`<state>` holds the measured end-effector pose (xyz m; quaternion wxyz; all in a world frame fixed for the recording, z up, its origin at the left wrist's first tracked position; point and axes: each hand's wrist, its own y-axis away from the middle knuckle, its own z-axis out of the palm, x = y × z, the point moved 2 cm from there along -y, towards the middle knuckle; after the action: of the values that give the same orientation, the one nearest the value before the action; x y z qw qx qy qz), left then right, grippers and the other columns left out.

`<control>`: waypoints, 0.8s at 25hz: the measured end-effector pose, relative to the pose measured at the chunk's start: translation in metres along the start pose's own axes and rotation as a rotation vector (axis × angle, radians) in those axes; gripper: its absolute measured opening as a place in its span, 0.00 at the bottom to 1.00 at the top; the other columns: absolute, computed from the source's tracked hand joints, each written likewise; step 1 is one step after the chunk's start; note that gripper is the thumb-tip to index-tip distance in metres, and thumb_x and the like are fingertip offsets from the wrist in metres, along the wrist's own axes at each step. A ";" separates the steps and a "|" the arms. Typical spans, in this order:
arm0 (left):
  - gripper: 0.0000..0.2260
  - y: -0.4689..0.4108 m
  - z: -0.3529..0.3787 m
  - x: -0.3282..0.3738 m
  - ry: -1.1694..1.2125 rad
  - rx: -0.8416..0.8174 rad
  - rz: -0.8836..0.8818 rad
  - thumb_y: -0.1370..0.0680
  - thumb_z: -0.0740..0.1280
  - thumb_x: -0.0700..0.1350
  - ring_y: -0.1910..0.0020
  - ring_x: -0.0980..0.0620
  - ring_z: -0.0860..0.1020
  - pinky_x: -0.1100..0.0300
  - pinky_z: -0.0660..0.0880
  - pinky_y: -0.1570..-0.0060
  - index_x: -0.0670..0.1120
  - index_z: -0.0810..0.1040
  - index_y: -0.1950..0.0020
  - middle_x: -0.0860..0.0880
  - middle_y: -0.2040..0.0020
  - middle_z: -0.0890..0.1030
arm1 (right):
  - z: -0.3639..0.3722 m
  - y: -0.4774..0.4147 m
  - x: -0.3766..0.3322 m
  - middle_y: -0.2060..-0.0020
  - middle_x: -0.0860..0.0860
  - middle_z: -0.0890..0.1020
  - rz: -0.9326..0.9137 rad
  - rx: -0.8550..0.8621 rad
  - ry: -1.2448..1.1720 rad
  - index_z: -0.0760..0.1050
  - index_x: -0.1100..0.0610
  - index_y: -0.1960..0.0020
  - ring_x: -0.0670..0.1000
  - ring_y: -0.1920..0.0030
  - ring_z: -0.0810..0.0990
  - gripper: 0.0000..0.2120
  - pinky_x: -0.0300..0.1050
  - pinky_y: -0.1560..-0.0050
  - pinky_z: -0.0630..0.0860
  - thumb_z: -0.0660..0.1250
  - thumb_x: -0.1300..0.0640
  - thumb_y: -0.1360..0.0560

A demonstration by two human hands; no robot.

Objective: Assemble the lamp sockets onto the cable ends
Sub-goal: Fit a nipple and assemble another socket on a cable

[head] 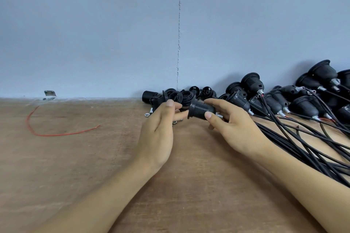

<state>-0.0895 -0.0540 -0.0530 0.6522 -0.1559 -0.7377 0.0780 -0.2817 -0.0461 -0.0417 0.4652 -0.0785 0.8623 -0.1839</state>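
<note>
We hold a black socket [201, 110] pinched in our right hand [230, 128], at three o'clock from our left hand [158, 128], whose fingers curl loosely beside its rim, holding nothing we can make out. We judge it mid-assembly; next comes twisting the parts tight.

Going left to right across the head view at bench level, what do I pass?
Red wire → metal bracket by the wall → loose black socket parts → left hand → black socket held between both hands → right hand → pile of assembled sockets with black cables.
</note>
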 end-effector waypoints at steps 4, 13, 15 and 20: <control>0.20 0.000 0.001 -0.002 -0.071 -0.043 -0.015 0.22 0.49 0.69 0.46 0.77 0.75 0.85 0.61 0.54 0.65 0.78 0.47 0.67 0.50 0.85 | 0.000 0.000 -0.005 0.57 0.43 0.83 -0.038 0.005 -0.072 0.76 0.48 0.34 0.48 0.59 0.84 0.14 0.48 0.46 0.78 0.66 0.53 0.20; 0.22 -0.017 -0.004 -0.006 0.168 0.008 0.015 0.20 0.53 0.63 0.38 0.60 0.80 0.51 0.71 0.35 0.54 0.77 0.37 0.58 0.45 0.86 | 0.002 0.002 -0.012 0.60 0.39 0.84 -0.032 -0.144 -0.201 0.77 0.53 0.36 0.45 0.65 0.79 0.12 0.33 0.60 0.75 0.67 0.57 0.20; 0.21 -0.018 -0.005 -0.005 0.188 0.026 0.014 0.20 0.53 0.62 0.40 0.58 0.81 0.50 0.72 0.37 0.53 0.78 0.39 0.56 0.47 0.87 | 0.004 0.002 -0.012 0.54 0.44 0.85 -0.028 -0.185 -0.171 0.77 0.53 0.36 0.48 0.65 0.80 0.12 0.42 0.55 0.80 0.68 0.57 0.20; 0.20 -0.013 0.000 -0.005 0.158 -0.009 -0.004 0.21 0.54 0.63 0.35 0.59 0.78 0.48 0.68 0.28 0.55 0.78 0.39 0.57 0.42 0.85 | 0.003 0.002 -0.004 0.54 0.39 0.82 -0.064 -0.120 0.129 0.78 0.47 0.35 0.41 0.58 0.79 0.16 0.37 0.49 0.74 0.70 0.52 0.22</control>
<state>-0.0908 -0.0680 -0.0535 0.7078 -0.1630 -0.6847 0.0610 -0.2771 -0.0440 -0.0404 0.3969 -0.1217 0.8970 -0.1515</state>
